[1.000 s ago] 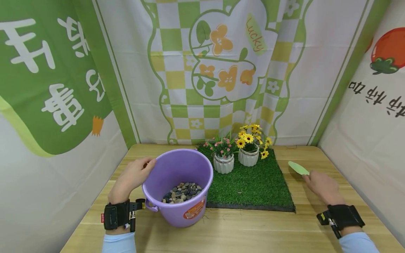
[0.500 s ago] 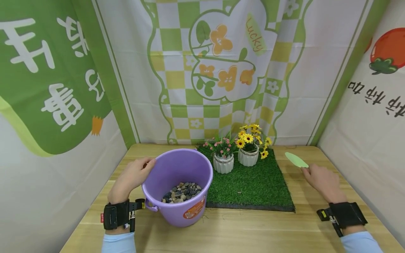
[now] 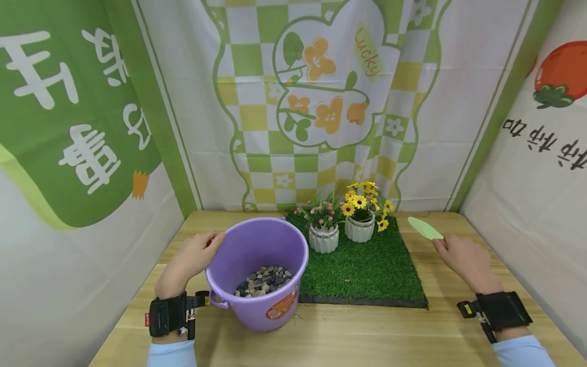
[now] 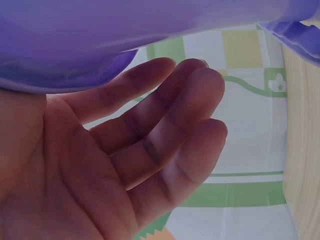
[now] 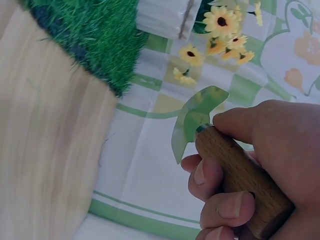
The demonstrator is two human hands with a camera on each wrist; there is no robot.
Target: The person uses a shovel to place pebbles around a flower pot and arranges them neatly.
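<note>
- The left hand (image 3: 190,257) holds the left side of the rim of a purple bucket (image 3: 257,244): the thumb side lies at the rim, partly hidden by the plastic in the left wrist view, while the other four fingers (image 4: 197,155) are loosely bent outside the wall.
- The right hand (image 3: 468,260) grips a small trowel (image 3: 424,228) by its wooden handle (image 5: 240,175), the fingers curled round the wood; the light green blade points forward and to the left, beyond the fingers.
- The trowel is at the right side of the surface (image 3: 357,336), apart from the bucket, with the green turf mat (image 3: 367,275) between them.
- The bucket stands upright on the surface, left of the middle, overlapping the mat's left edge in the head view; grey, dark and tan pebbles (image 3: 265,280) lie in its bottom, and an orange-red sticker (image 3: 282,305) marks its front.
- On the back part of the mat, two ribbed white pots stand near each other: the pink-flower pot (image 3: 324,239) nearer the bucket, the yellow-flower pot (image 3: 359,229) to its right and slightly farther back.
- Behind the surface hangs a green, yellow and white checked cloth (image 3: 257,117) printed with orange flowers and "Lucky".
- Black straps (image 3: 504,310) circle both wrists, above light blue sleeves (image 3: 171,354).
</note>
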